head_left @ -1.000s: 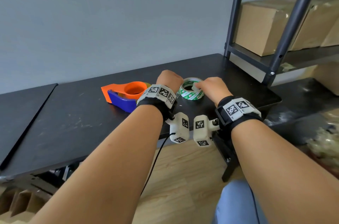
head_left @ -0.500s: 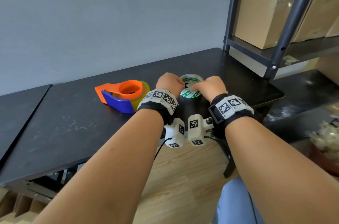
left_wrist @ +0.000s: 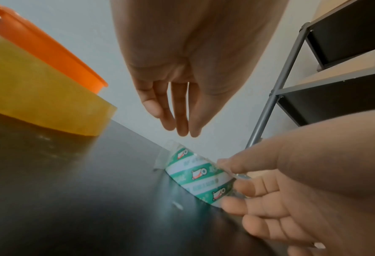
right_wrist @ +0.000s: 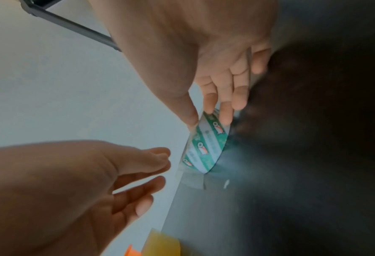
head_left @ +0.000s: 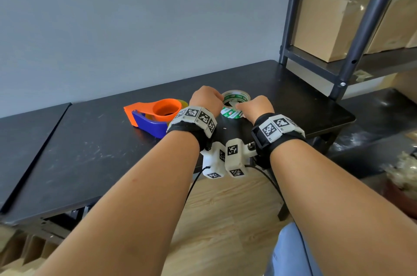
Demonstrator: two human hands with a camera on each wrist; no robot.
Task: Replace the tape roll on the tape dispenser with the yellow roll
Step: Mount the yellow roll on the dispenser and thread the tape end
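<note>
A green-and-white tape roll (head_left: 234, 104) lies on the black table (head_left: 90, 151). My right hand (head_left: 250, 107) pinches its near rim, thumb on top and fingers against the side (right_wrist: 208, 119). My left hand (head_left: 206, 98) hovers just left of the roll with straight, relaxed fingers (left_wrist: 182, 129) that hold nothing. A loose clear tape end (left_wrist: 163, 155) sticks out from the roll onto the table. The orange-and-blue tape dispenser (head_left: 155, 117) sits left of my left hand. The yellow roll (left_wrist: 39, 97) sits on its orange hub; only its edge (head_left: 184, 104) shows in the head view.
A grey metal shelf post (head_left: 291, 11) rises at the table's back right corner, with cardboard boxes (head_left: 327, 22) on the shelf. A wall runs behind the table. A second black tabletop (head_left: 20, 131) adjoins on the left. Wooden floor lies below.
Both hands stay at the green roll and the dispenser has not moved. Only the head view has shifted slightly.
</note>
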